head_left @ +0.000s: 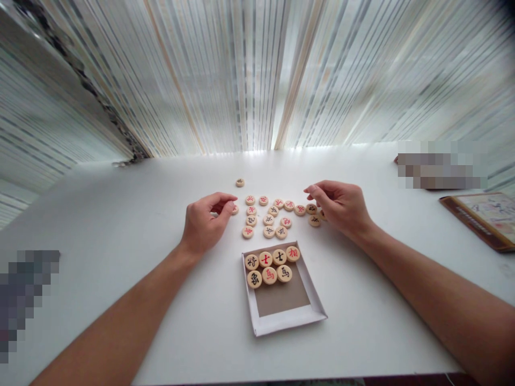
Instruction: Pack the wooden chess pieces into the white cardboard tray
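Several round wooden pieces with red or black characters lie loose on the white table, among them a red-marked piece (248, 231) and a black-marked one (240, 183) farther back. My left hand (207, 220) is at their left edge, thumb and fingertips near a partly covered piece (235, 210); the fingers are curled with a gap between them. At the right edge, my right hand (340, 206) hovers by a piece (323, 215) that it partly hides, fingers bent and thumb close to them. Nearer me, a shallow white box (281, 323) holds two rows of larger pieces.
A brown-edged board or flat box (483, 220) lies at the table's right. Blurred-out objects sit at the far right and left edges. Striped curtains (257, 75) hang behind the white table (193, 332).
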Action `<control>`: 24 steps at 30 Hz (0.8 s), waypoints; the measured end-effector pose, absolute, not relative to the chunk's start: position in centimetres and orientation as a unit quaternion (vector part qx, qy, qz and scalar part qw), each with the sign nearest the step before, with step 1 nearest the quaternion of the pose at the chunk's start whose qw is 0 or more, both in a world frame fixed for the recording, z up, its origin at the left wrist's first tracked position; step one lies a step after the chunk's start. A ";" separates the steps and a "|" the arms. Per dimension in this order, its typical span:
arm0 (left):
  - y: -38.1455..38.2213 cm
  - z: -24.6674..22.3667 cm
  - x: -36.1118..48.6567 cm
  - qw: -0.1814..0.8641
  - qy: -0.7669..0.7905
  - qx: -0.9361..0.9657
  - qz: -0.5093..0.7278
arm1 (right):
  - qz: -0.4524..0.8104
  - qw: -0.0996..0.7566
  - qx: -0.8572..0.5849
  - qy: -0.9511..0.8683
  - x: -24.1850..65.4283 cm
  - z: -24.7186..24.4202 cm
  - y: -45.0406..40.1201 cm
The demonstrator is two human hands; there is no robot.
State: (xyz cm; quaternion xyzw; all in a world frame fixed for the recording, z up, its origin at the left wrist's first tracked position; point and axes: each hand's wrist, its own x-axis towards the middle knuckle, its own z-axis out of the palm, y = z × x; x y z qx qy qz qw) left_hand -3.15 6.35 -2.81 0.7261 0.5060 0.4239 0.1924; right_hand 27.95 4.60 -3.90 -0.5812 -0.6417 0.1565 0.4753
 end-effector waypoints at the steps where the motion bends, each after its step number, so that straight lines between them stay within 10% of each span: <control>1: 6.4 -2.8 -3.2 0.189 0.511 0.723 0.425 | 0.157 0.474 -0.581 -0.643 27.9 -3.9 4.6; 24: 6.9 -3.7 -3.1 0.107 0.336 0.879 0.320 | 0.155 0.459 -0.578 -0.656 27.8 -4.1 4.7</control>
